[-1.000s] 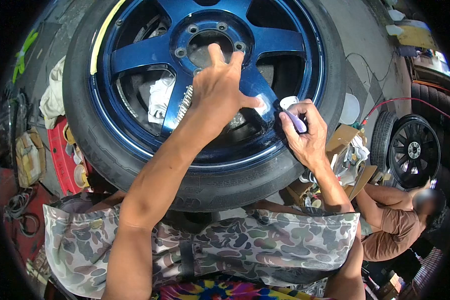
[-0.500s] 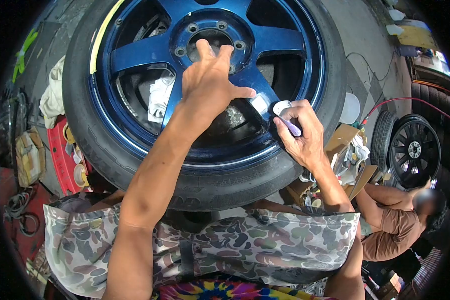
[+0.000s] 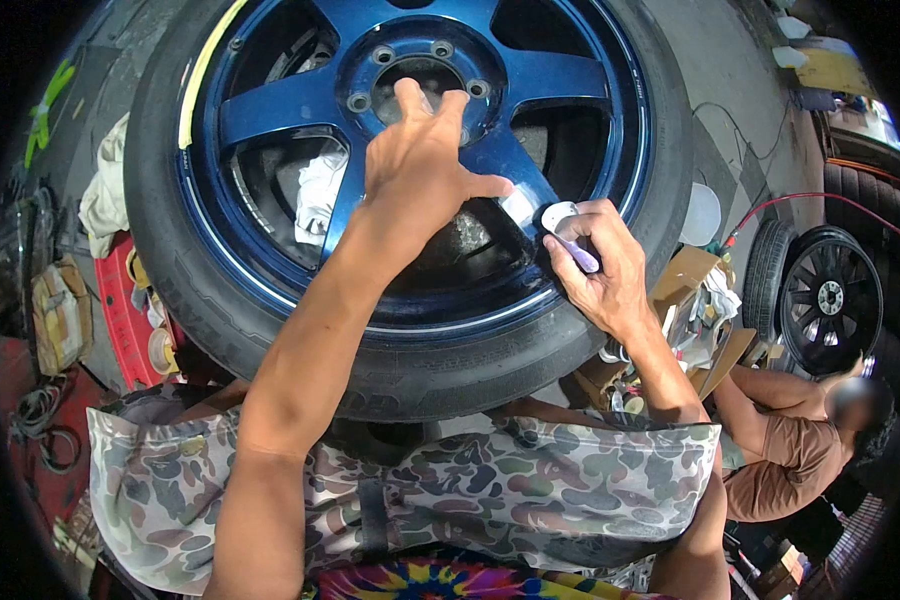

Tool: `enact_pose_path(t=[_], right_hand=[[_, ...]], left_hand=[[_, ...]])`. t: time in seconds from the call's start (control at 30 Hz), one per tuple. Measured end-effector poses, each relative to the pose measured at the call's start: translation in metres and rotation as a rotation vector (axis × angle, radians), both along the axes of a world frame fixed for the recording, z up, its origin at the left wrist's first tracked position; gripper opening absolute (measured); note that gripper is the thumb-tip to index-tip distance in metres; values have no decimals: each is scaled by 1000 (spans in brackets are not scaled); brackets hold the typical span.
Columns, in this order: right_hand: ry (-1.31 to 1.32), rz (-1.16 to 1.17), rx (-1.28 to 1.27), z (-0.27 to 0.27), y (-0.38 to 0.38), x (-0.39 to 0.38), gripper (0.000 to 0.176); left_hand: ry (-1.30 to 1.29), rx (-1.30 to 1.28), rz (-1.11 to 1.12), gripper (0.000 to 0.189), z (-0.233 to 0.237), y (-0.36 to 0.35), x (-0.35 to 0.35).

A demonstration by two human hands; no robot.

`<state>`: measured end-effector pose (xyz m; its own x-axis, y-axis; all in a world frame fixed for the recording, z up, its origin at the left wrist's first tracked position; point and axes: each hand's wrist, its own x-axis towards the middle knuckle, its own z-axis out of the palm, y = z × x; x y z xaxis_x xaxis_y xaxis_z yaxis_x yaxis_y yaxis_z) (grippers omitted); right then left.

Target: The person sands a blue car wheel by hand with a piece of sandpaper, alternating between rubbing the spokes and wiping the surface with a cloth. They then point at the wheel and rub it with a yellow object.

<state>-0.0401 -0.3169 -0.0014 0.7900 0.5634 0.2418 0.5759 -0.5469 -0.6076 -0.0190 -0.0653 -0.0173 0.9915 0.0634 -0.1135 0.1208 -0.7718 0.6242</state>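
Note:
A blue wheel rim [image 3: 560, 80] with a black tire [image 3: 470, 378] lies in front of me. My left hand [image 3: 415, 165] rests on its hub with the fingers spread, two fingertips at the centre hole and the thumb by a light patch [image 3: 520, 205] on the lower right spoke. My right hand [image 3: 605, 265] grips a small white and purple tool [image 3: 578, 250] between thumb and fingers, its rounded white end close to that spoke's outer end. Whether the tool touches the spoke cannot be made out. A yellow strip [image 3: 205, 80] runs along the rim's upper left edge.
White cloth [image 3: 320, 195] shows behind the spokes. A cardboard box [image 3: 685, 285] with rubbish stands right of the tire. Another person [image 3: 785, 450] sits at the lower right near a black wheel [image 3: 830, 300]. A red hose [image 3: 820, 198] runs there; a red frame [image 3: 125, 310] stands left.
My right hand and the tool have shifted very slightly left. My left hand stays on the hub.

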Motion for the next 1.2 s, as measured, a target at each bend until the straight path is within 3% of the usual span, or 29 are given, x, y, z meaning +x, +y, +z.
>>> enact_pose_path(t=[0.27, 0.33, 0.5, 0.6, 1.03, 1.2], right_hand=[[-1, 33, -43, 0, -3, -1, 22], [-37, 160, -105, -2, -3, -1, 26], [-30, 294, -320, 3, 5, 4, 38], [-21, 314, -380, 11, 15, 9, 39], [9, 286, -461, 20, 13, 3, 40], [130, 147, -323, 23, 10, -1, 27]], left_hand=[[-45, -29, -2, 96, -4, -3, -3], [-44, -32, -19, 95, -7, -3, -2], [-470, -54, 133, 67, -26, 2, 10], [-457, -63, 152, 56, -23, 0, 10], [-439, -69, 161, 48, -24, 1, 14], [-411, -92, 145, 47, -19, 1, 13]])
